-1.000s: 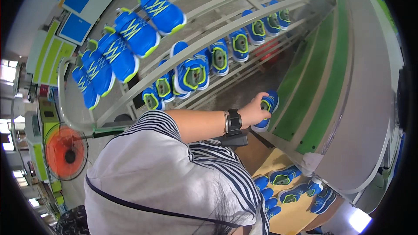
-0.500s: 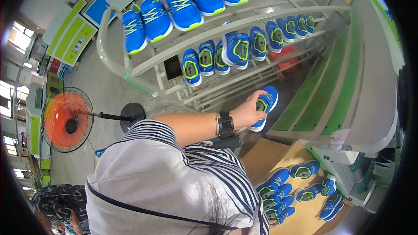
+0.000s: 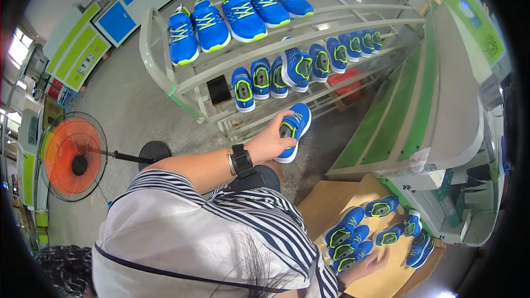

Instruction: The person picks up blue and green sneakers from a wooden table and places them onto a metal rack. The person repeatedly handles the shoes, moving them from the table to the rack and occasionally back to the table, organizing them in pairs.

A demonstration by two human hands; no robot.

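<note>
My left hand [image 3: 270, 140], with a black watch on its wrist, grips a blue sneaker [image 3: 298, 124] with lime lining by its opening, thumb and fingers on either side of the collar. The sneaker hangs in front of a metal shoe rack, apart from it. At lower right my right hand [image 3: 371, 267] is partly in view over a tan work surface [image 3: 378, 288], its fingers spread and nothing in them. Just beside it lies a group of blue sneakers [image 3: 345, 232]. More sneakers [image 3: 420, 250] rest farther right on the same surface.
The pale metal rack [image 3: 207, 76] carries several blue sneakers [image 3: 243, 16] on its upper tier and more [image 3: 260, 79] below. A grey and green machine [image 3: 381, 127] stands to the right. An orange fan [image 3: 72, 154] stands at left, and a red object [image 3: 345, 84] lies behind the rack.
My left hand and its sneaker have shifted left in the view, which has itself turned somewhat. My right hand, nearly hidden before, now shows beside the sneakers on the tan surface.
</note>
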